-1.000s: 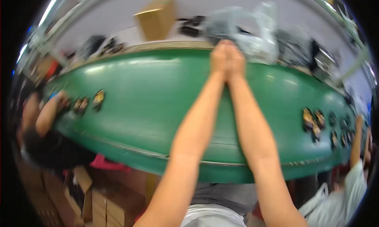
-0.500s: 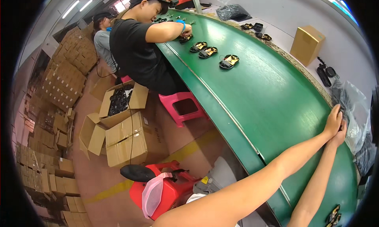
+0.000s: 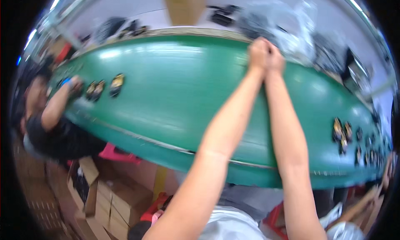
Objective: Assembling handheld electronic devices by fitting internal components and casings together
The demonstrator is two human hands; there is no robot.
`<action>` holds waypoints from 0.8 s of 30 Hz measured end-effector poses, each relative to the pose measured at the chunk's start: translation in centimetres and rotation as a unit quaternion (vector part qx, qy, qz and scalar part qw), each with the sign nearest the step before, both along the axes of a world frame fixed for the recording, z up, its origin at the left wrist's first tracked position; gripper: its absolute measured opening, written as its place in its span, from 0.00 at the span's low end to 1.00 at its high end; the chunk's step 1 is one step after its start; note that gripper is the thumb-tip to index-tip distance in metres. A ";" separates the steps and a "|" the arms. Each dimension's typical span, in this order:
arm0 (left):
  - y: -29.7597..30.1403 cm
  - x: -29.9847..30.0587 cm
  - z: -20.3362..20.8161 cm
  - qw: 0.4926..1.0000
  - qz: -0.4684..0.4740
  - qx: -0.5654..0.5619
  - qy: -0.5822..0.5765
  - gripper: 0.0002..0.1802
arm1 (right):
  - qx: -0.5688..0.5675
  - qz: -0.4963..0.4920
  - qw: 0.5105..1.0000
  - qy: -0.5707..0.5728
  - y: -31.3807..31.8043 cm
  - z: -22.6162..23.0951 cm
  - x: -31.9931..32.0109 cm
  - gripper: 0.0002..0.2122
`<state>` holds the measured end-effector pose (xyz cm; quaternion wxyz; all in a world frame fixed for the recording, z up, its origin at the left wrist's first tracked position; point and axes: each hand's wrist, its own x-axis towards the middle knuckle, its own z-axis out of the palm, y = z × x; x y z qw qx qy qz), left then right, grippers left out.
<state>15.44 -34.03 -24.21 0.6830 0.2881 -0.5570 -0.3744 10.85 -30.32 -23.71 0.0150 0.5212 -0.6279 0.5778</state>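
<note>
Left hand (image 3: 258,57) and right hand (image 3: 275,62) pressed together; I can't tell if they hold anything. Crumpled clear plastic bag (image 3: 301,42) sits just rightward, nearer right hand; long axis unclear.

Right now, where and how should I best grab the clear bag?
I'd pinch the clear bag by its raised upper right part, coming from the green table side: the film seems thin and stands up there in loose folds, probably easy to gather.
</note>
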 end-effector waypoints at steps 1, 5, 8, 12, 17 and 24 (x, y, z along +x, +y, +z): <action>2.7 -3.1 1.8 0.999 -0.049 -0.004 -0.001 0.14 | -0.064 -0.001 0.993 -0.095 -0.3 -1.9 -6.1 0.15; 3.9 -1.8 3.9 0.901 -0.229 0.228 0.290 0.15 | -0.195 0.247 0.716 -0.623 1.7 2.3 -3.1 0.13; 4.5 -1.7 3.9 0.887 -0.257 0.236 0.304 0.13 | -0.215 0.197 0.702 -0.650 2.9 3.1 -2.4 0.12; 4.3 -1.4 3.7 0.846 -0.277 0.276 0.362 0.13 | -0.237 0.216 0.643 -0.696 3.6 3.3 -2.2 0.10; 3.6 -0.9 3.2 0.813 -0.284 0.295 0.414 0.16 | -0.215 0.140 0.714 -0.652 3.0 3.1 -1.6 0.08; 5.1 -2.9 3.4 0.938 -0.158 0.190 0.242 0.12 | -0.196 0.235 0.705 -0.640 3.5 2.6 -2.7 0.12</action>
